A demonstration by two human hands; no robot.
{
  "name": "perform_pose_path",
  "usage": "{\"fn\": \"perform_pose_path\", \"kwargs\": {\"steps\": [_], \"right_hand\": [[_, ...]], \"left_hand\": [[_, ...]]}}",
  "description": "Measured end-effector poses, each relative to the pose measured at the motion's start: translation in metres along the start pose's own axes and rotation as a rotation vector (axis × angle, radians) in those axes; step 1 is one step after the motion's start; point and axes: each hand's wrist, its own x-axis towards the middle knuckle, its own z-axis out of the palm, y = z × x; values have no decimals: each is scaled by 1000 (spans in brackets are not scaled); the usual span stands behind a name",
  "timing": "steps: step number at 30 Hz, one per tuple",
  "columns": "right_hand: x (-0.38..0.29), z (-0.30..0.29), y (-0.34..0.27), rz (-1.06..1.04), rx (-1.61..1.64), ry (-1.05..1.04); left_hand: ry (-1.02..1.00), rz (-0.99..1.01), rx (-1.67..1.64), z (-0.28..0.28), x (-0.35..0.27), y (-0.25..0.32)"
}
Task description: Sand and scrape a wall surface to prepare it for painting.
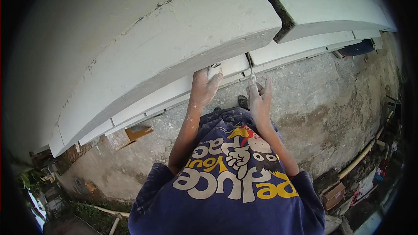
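Observation:
My left hand (203, 88), dusted white, is closed around a short white tube or rolled piece (214, 70), whose end opening faces up. It is just under the lower edge of a thick white wall moulding (196, 36). In my right hand (260, 101) is the pale handle of a slim tool (252, 77); its thin dark shaft points away from me, towards a narrow dark groove (249, 59) in a lower white band. Whether the tip touches the groove cannot be told. A wider rough-edged gap (276, 8) splits the upper moulding.
Below the stepped white bands lies a stained concrete floor (303, 94), with my dark shoe (242, 101) on it. Cardboard (139, 133) lies at the left by the wall base. A long pipe or pole (359, 160), a brown box (333, 195) and clutter line the right side.

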Motion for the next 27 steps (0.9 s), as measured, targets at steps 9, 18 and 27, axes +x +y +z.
{"fn": "perform_pose_path", "kwargs": {"steps": [9, 18, 27], "right_hand": [[3, -4, -10, 85, 105, 7], [9, -3, -16, 101, 115, -10], [0, -5, -12, 89, 120, -9]], "left_hand": [[-130, -18, -94, -8, 5, 0], [-151, -19, -67, -9, 6, 6], [-116, -7, -48, -5, 5, -6]]}}
